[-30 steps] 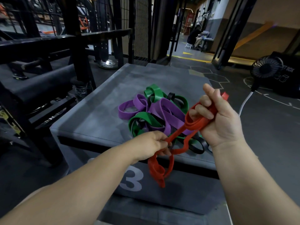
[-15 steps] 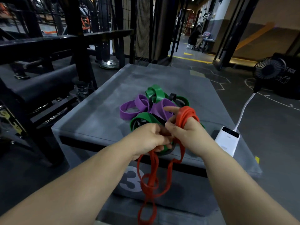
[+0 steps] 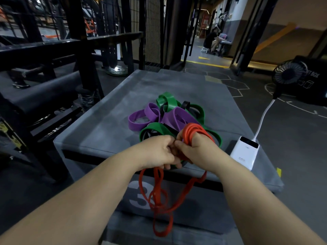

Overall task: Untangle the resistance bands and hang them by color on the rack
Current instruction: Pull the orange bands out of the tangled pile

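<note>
Just red band (image 3: 160, 197) between hands (image 3: 174, 150)

Left hand (image 3: 159, 152): closed on strands of the red band (image 3: 160, 200), touching the right hand.
Right hand (image 3: 194, 149): red band coiled around its fingers (image 3: 179, 138).
Red band: loops dangle below both hands, before the box front.
Pile (image 3: 169, 117): purple, green and black bands tangled on the grey plyo box (image 3: 99, 131).
Power bank (image 3: 245, 152): white, on the box's right edge, cable leading to a fan (image 3: 288, 72).

Dim gym, dark floor (image 3: 292, 131)
</note>
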Demonstrator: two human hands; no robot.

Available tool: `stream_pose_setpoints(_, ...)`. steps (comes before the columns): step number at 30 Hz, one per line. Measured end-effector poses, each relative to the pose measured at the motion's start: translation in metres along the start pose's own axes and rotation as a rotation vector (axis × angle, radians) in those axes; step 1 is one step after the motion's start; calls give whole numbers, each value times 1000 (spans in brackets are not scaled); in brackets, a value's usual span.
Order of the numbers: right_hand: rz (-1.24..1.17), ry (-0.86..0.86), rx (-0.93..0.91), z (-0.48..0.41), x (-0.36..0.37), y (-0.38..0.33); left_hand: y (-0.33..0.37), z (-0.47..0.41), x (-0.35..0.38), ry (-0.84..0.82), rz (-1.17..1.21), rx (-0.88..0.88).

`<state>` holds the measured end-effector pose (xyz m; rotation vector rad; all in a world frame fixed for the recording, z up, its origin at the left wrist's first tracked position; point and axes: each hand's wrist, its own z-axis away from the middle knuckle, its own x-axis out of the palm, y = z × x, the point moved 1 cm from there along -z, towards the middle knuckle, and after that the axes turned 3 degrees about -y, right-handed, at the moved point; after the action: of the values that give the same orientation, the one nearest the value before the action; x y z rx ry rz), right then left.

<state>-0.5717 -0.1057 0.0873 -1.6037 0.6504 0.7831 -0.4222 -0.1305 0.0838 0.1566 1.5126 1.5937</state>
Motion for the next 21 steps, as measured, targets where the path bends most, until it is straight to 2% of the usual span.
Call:
stream_pose_setpoints(4, -5, 55, -37, 2, -6, -2, -3, 0, -1, -84, -102, 10)
stream_pose_setpoints(8, -70, 147, -25, 4, -15, 2, -9, 3, -6, -112, -123, 6)
stream_pose_setpoints(14, -104, 179, -60, 4, -16, -5, -8, 2, -6, -135, -317, 1)
stream_pose_setpoints(18, -46, 204, -36, 3, -22, 3, -9, 5, -5, -180, 110, 81)
stream_pose_setpoints(21, 17, 115, 2, 4, -21, 12, -6, 12, -14, -101, 291, 162)
